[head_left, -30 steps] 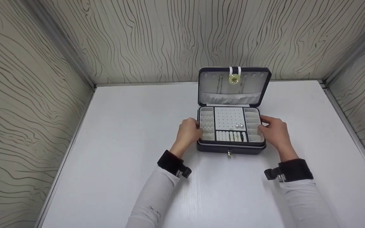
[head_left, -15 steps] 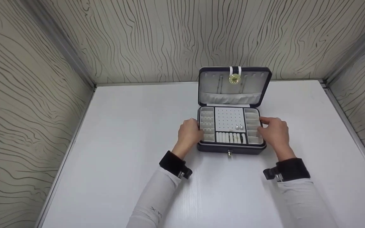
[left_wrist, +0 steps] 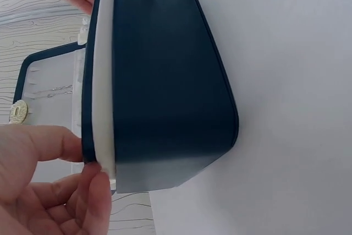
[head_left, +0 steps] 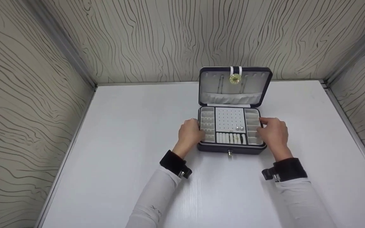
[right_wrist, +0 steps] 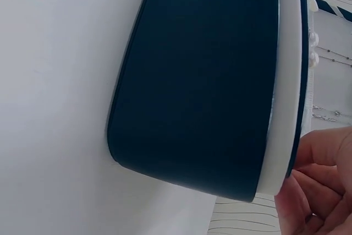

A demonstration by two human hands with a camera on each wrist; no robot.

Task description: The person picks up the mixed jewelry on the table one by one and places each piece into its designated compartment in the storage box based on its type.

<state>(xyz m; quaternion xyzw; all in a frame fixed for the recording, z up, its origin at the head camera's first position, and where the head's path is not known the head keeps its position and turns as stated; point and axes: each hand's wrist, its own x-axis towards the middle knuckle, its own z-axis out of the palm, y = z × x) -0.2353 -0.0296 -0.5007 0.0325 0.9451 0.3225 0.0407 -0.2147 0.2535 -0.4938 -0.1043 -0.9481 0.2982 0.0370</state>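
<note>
A dark blue jewelry box [head_left: 214, 148] stands on the table with its lid [head_left: 239, 98] raised. In its top sits a jewelry tray [head_left: 214, 125] with side compartments, a dotted earring panel [head_left: 225, 117] and white ring rolls [head_left: 228, 138]. My left hand [head_left: 188, 133] pinches the tray's left rim, thumb on the inner side. On the opposite rim, my right hand [head_left: 274, 133] pinches with thumb and fingers. Both wrist views show the tray's dark edge [left_wrist: 88, 92] above a white band [right_wrist: 283, 103] of the box. Two pearl earrings [head_left: 239, 128] are on the panel.
Thin necklaces [head_left: 220, 84] hang inside the lid, above a gathered pocket [head_left: 227, 97]. A gold round clasp [head_left: 235, 79] dangles from the lid's strap. A small gold knob [head_left: 230, 153] is on the box front. Wood-grain panels [head_left: 150, 41] stand behind the white table [head_left: 131, 133].
The tray has sunk slightly into the box, its front edge now closer to the box rim. Both hands keep their pinch, and the right forearm has shifted a little left.
</note>
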